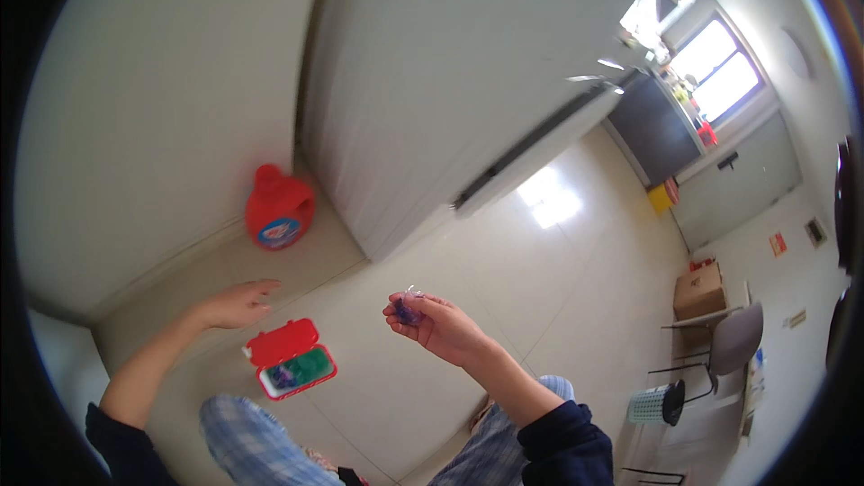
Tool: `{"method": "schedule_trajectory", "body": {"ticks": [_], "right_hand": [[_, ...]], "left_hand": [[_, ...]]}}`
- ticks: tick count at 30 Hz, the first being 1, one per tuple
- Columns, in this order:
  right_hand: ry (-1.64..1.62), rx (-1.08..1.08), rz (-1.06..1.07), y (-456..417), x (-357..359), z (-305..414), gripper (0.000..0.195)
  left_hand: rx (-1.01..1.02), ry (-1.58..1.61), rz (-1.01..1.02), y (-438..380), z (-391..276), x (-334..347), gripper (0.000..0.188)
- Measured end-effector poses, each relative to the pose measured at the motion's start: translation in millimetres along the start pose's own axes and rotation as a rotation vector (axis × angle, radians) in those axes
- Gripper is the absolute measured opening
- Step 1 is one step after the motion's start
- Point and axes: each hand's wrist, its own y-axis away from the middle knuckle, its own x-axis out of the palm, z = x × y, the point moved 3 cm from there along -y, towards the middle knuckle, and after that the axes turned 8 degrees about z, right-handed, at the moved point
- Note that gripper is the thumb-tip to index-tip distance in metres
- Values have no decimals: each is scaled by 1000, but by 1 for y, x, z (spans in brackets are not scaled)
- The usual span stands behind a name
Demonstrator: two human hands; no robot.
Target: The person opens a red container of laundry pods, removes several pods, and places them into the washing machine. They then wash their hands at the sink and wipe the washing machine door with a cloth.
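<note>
My right hand (439, 324) is closed around a small purple pod (408, 310) in clear film, held above the tiled floor. To the left, my left hand (239, 304) hangs with its fingers apart and nothing in them. Just below it on the floor lies a red plastic box (334, 372) with its hinged lid (283, 342) swung back. Green and purple contents show inside the box. Beyond my left hand, against the wall, stands a red detergent jug (279, 209) with a blue label.
A large pale cabinet or appliance (432, 101) rises ahead. Far right are a grey chair (739, 341), a cardboard box (700, 291), a teal basket (648, 406) and a yellow container (661, 198). My knees in plaid trousers (253, 439) frame the near floor.
</note>
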Motion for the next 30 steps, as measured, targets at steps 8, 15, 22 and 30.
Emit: {"method": "schedule_trajectory", "body": {"ticks": [8,15,22,30], "right_hand": [[-149,-114,-18,71,-78,108,21],[-274,-170,-145,154,-150,207,20],[-531,-282,-157,269,-198,306,22],[-515,-167,-275,376,-217,443,27]], "left_hand": [[311,-231,-338,-40,-225,-28,44],[697,-238,-736,-142,-455,-33,38],[585,-771,-535,-283,-628,-41,37],[189,-1063,-576,-518,-662,-55,25]]}}
